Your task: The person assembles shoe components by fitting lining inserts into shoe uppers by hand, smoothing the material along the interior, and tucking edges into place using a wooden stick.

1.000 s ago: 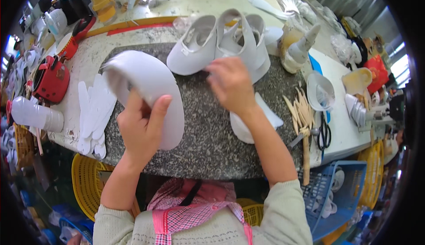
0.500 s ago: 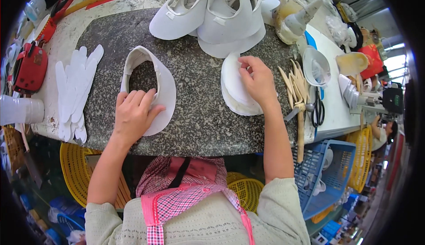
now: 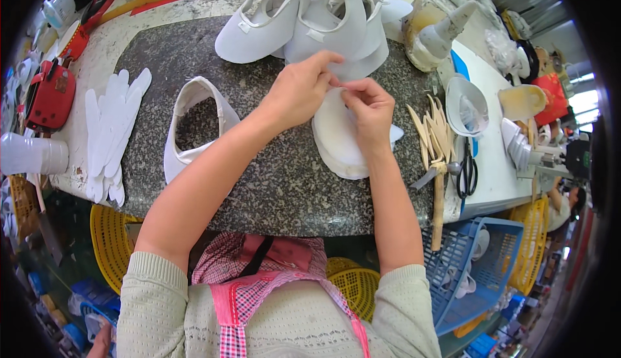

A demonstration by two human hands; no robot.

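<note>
My right hand (image 3: 370, 112) is over a small stack of white rounded pieces (image 3: 335, 141), its fingers pinched on the top piece at the upper edge. Beside it my left hand (image 3: 301, 91) reaches across from the left, index finger stretched out and fingers apart; nothing shows in its grasp. A single white shoe upper (image 3: 170, 154) lies on the dark speckled stone slab (image 3: 265, 190), partly covered by my left forearm. Just beyond my hands several white shoe uppers (image 3: 255, 37) are grouped together, some overlapping.
White sole-shaped strips (image 3: 113, 125) lie fanned at the left, near a red box (image 3: 50, 96) and a clear plastic cup (image 3: 35, 154). On the right are a crusted pot (image 3: 430, 41), wooden sticks (image 3: 436, 131), a hammer (image 3: 438, 209), scissors (image 3: 467, 177) and a blue basket (image 3: 479, 261).
My left hand has left the single upper and crossed right to the stack. My right fingers have closed at its upper edge. The stack has shifted slightly toward me.
</note>
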